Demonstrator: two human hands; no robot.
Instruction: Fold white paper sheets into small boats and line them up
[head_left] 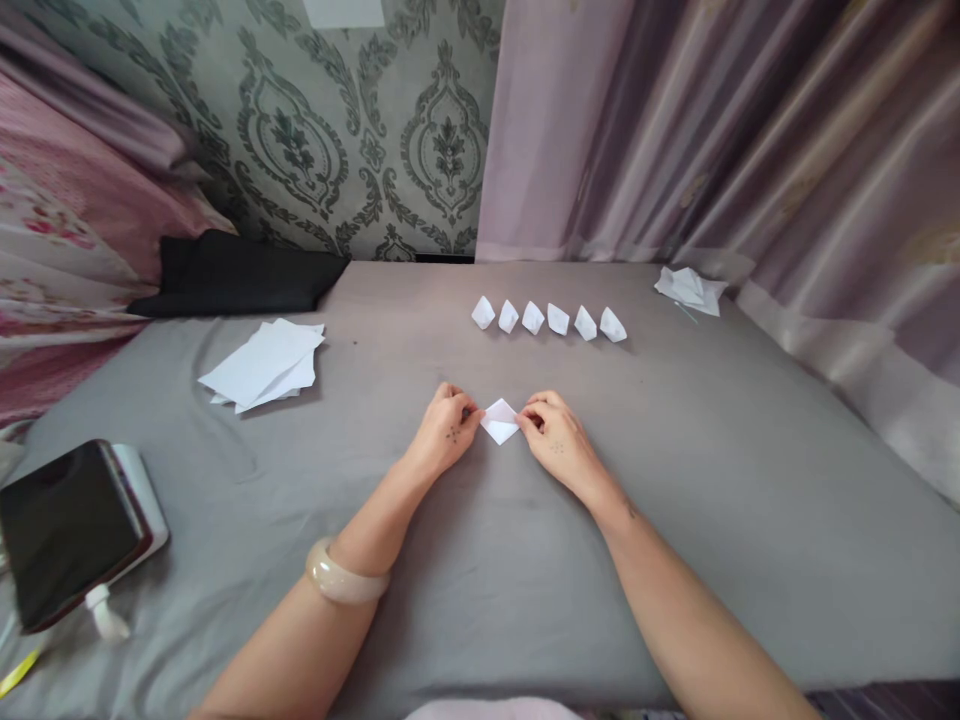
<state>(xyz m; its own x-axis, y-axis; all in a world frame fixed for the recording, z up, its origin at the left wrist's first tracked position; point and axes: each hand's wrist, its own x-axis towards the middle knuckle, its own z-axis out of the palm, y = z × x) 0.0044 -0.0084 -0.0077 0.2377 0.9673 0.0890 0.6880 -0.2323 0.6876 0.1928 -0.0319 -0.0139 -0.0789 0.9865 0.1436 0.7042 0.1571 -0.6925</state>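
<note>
A small folded white paper (pixel 500 424), diamond-shaped with a crease across its middle, is held just above or on the grey cloth. My left hand (pixel 447 428) pinches its left corner between thumb and fingers. At the right corner, my right hand (pixel 556 442) grips it the same way. Beyond the hands stands a row of several small folded white paper pieces (pixel 557 319). To the left lies a loose stack of white paper sheets (pixel 262 365).
Grey cloth (pixel 480 600) covers the surface. A dark-screened device (pixel 71 530) with a white plug (pixel 105 610) sits at the left. Black fabric (pixel 244 275) lies at the back left, crumpled white paper (pixel 691 290) at the back right. Curtains (pixel 675 120) hang behind.
</note>
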